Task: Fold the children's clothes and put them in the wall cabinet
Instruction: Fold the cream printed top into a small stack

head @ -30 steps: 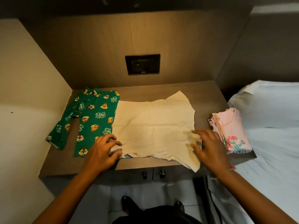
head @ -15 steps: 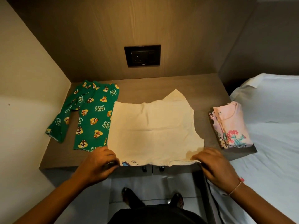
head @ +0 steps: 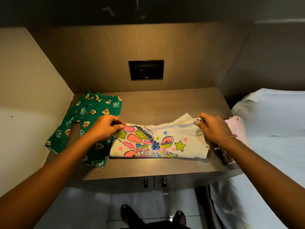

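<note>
A cream children's T-shirt (head: 166,142) with a bright giraffe print lies folded in half on the wooden counter (head: 165,103), print side up. My left hand (head: 105,128) pinches its far left corner. My right hand (head: 211,126) pinches its far right corner, where a cream flap sticks up. Green cartoon-print pants (head: 89,123) lie spread out at the left, partly under my left forearm. A folded pink garment (head: 234,128) sits at the right edge, mostly hidden behind my right wrist.
A black wall socket (head: 146,69) is set in the back panel. Two cabinet doors with small handles (head: 154,182) sit under the counter. A white bed (head: 272,123) adjoins the right side. A beige wall closes the left. My feet stand on the tiled floor below.
Both hands took the shirt's near hem and carried it away from me over the far half, so the shirt is doubled and the printed side shows.
</note>
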The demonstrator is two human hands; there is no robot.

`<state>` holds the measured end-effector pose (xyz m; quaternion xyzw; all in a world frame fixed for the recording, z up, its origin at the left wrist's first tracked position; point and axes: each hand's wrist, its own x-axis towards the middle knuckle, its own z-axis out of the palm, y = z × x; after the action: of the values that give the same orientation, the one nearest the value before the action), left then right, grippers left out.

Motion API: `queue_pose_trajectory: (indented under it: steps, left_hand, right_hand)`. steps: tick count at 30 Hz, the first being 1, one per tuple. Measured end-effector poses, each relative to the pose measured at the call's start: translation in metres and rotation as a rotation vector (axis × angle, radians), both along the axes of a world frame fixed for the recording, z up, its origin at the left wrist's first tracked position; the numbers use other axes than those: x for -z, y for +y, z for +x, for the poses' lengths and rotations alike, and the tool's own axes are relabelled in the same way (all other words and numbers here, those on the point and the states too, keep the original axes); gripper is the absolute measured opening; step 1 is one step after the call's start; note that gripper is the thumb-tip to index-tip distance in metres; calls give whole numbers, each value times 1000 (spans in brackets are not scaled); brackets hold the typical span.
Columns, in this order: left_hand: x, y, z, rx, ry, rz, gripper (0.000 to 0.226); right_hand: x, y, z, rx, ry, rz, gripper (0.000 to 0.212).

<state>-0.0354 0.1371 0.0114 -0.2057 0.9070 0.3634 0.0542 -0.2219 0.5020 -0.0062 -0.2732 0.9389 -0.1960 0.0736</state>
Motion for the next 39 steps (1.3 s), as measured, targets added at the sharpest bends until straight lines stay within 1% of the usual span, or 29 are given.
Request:
queue_pose_trajectory:
  steps: [4, 6, 8, 9, 12, 15, 17, 19, 21, 22, 23, 25, 27, 28, 30, 32, 33, 34, 35, 36, 37, 39]
  left_hand:
    - [8, -3, -31, -11, -44, -162, 17]
    - [14, -2, -38, 10, -36, -245, 30]
    - [21, -1, -41, 99, -31, -399, 46]
    - [26, -1, -41, 156, -52, -482, 50]
    - [36, -2, -42, 307, -138, -623, 49]
    - [42, -4, -44, 343, -140, -632, 41]
    - [41, -6, -46, 341, -139, -625, 34]
    - [40, -6, -47, 332, -140, -615, 27]
    - [38, -5, -46, 281, -91, -567, 19]
    - [36, -5, -45, 249, -48, -542, 17]
    - [34, -5, -42, 223, 3, -528, 15]
    - [31, -6, -33, 199, 114, -546, 13]
    - [29, -5, -21, 237, 189, -585, 12]
    - [29, -5, -15, 279, 185, -597, 13]
    - [31, -4, -2, 405, 96, -595, 17]
    - [34, -3, 7, 471, -10, -524, 25]
    - [34, -4, 8, 437, -8, -462, 27]
    - [33, -5, 6, 371, 31, -422, 27]
    - [33, -7, 2, 315, 73, -430, 24]
    - [32, -10, -4, 297, 80, -483, 25]
    - [32, -12, -10, 322, 32, -561, 31]
    - [32, -12, -20, 435, -150, -688, 44]
  right_hand:
    - [12, -25, -25, 24, 5, 86, 27]
    - [19, -30, -30, 6, 48, 134, 36]
    - [25, -33, -33, -60, 61, 159, 49]
    - [27, -36, -34, -110, 51, 176, 53]
    - [29, -46, -39, -247, -9, 271, 60]
    - [28, -56, -44, -282, 9, 346, 56]
    - [27, -59, -47, -278, -3, 363, 43]
    - [24, -60, -46, -258, -67, 347, 26]
    - [20, -59, -44, -220, -127, 292, 14]
    - [17, -57, -42, -198, -126, 255, 11]
    - [15, -53, -39, -187, -83, 219, 11]
    - [13, -41, -32, -198, 80, 162, 12]
    - [13, -26, -19, -248, 214, 131, 11]
    - [12, -20, -12, -283, 245, 144, 11]
    - [11, -10, 1, -363, 206, 239, 17]
    - [9, -5, 8, -414, 91, 366, 30]
    - [7, -4, 8, -403, 47, 371, 33]
    - [4, -5, 6, -362, 28, 316, 33]
    - [2, -6, 2, -305, 36, 235, 33]
    - [1, -8, -2, -254, 58, 169, 33]
    - [0, -11, -6, -226, 74, 149, 32]
    - [0, -19, -10, -253, 61, 246, 35]
